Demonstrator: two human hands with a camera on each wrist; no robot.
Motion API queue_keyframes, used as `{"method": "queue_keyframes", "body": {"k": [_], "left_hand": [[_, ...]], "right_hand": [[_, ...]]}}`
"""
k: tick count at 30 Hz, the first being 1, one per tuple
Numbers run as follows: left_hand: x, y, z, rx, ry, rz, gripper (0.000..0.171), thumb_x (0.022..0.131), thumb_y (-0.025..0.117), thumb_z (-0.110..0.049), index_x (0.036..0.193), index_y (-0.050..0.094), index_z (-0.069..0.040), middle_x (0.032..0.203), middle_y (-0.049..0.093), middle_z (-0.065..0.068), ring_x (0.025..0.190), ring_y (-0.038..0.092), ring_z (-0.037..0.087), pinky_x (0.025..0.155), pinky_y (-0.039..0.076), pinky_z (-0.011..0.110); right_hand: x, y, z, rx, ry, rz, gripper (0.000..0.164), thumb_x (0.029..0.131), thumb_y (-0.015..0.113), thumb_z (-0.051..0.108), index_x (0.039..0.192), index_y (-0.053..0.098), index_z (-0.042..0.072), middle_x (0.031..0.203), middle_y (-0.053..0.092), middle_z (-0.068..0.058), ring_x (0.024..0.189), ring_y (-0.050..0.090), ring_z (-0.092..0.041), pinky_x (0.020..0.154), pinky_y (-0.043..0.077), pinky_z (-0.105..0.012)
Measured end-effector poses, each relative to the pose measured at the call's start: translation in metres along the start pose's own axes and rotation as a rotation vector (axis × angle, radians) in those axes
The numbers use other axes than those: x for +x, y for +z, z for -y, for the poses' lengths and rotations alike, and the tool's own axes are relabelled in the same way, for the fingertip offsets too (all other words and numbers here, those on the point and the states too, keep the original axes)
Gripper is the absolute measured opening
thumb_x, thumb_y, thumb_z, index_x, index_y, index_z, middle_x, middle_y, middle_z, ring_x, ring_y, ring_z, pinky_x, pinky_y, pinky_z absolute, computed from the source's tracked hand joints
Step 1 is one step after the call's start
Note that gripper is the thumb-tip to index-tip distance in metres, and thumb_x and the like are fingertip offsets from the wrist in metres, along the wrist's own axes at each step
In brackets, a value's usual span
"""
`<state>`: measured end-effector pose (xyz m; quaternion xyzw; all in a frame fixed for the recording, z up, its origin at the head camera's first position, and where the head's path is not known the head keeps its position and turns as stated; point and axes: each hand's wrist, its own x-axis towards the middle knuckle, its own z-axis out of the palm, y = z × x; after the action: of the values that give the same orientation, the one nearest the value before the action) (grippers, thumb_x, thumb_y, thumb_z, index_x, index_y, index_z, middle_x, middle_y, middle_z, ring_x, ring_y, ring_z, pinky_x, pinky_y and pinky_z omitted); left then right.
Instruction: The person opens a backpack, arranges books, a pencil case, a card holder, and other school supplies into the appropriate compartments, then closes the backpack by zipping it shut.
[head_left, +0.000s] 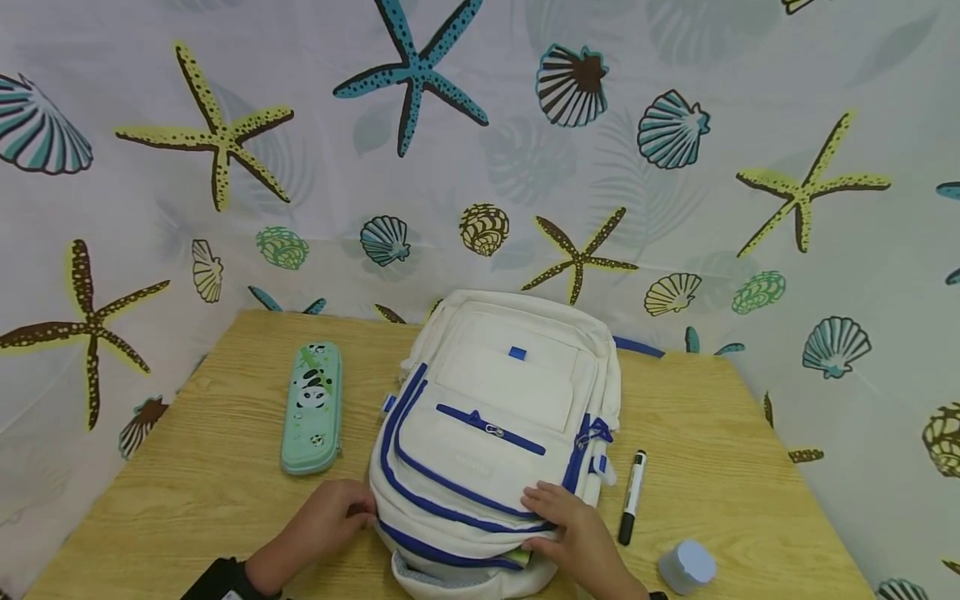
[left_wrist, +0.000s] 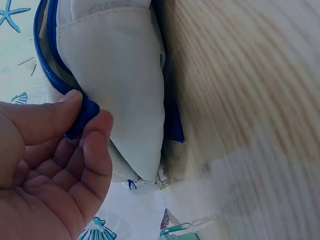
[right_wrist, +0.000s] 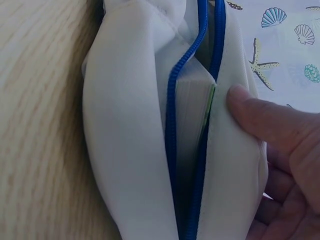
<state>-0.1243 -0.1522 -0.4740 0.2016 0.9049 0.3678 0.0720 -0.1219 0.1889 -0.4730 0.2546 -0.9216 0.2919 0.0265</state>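
A white backpack (head_left: pixel 502 383) with blue zippers lies on its back on the table, bottom end away from or toward me I cannot tell. My left hand (head_left: pixel 322 517) is at its near left side and pinches a blue zipper pull (left_wrist: pixel 82 119) between thumb and fingers. At the near right, my right hand (head_left: pixel 581 537) grips the front panel (right_wrist: pixel 230 150) beside a partly unzipped opening, the thumb by its edge. Inside that opening shows a thick block of pages with a green edge, like a book (right_wrist: pixel 194 105). Most of it is hidden by the bag.
A mint-green panda pencil case (head_left: pixel 311 425) lies left of the backpack. On the right are a black-and-white marker (head_left: pixel 632 500) and a small pale-blue round object (head_left: pixel 687 567). A shell-and-starfish cloth (head_left: pixel 450 183) hangs behind the wooden table (head_left: pixel 225 417).
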Motion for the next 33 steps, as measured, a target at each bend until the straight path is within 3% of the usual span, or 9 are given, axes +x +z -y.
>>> {"method": "queue_keyframes", "body": {"k": [19, 26, 33], "left_hand": [[-0.004, 0.000, -0.007, -0.017, 0.156, 0.036, 0.008, 0.073, 0.068, -0.003, 0.070, 0.064, -0.010, 0.070, 0.061, -0.003, 0.067, 0.049, -0.002, 0.057, 0.043, 0.019], [-0.006, 0.001, -0.010, 0.011, 0.280, 0.018, 0.012, 0.070, 0.068, -0.001, 0.068, 0.062, -0.011, 0.067, 0.057, -0.008, 0.066, 0.048, -0.003, 0.057, 0.042, 0.018], [-0.007, 0.002, -0.016, 0.009, 0.344, 0.048, 0.012, 0.071, 0.069, -0.003, 0.067, 0.062, -0.012, 0.066, 0.056, -0.010, 0.065, 0.046, -0.006, 0.057, 0.042, 0.015]], "right_hand": [[-0.001, 0.004, -0.001, 0.016, -0.004, -0.046, 0.045, 0.065, 0.075, 0.027, 0.107, 0.066, 0.012, 0.111, 0.063, 0.000, 0.109, 0.055, -0.024, 0.088, 0.044, -0.042], [-0.001, 0.006, -0.001, 0.014, -0.014, -0.067, 0.045, 0.063, 0.077, 0.023, 0.106, 0.067, 0.012, 0.110, 0.064, 0.001, 0.108, 0.055, -0.024, 0.087, 0.045, -0.042], [-0.001, 0.008, -0.002, -0.001, -0.043, -0.102, 0.046, 0.061, 0.079, 0.021, 0.104, 0.068, 0.011, 0.109, 0.065, 0.001, 0.106, 0.056, -0.024, 0.086, 0.046, -0.041]]}}
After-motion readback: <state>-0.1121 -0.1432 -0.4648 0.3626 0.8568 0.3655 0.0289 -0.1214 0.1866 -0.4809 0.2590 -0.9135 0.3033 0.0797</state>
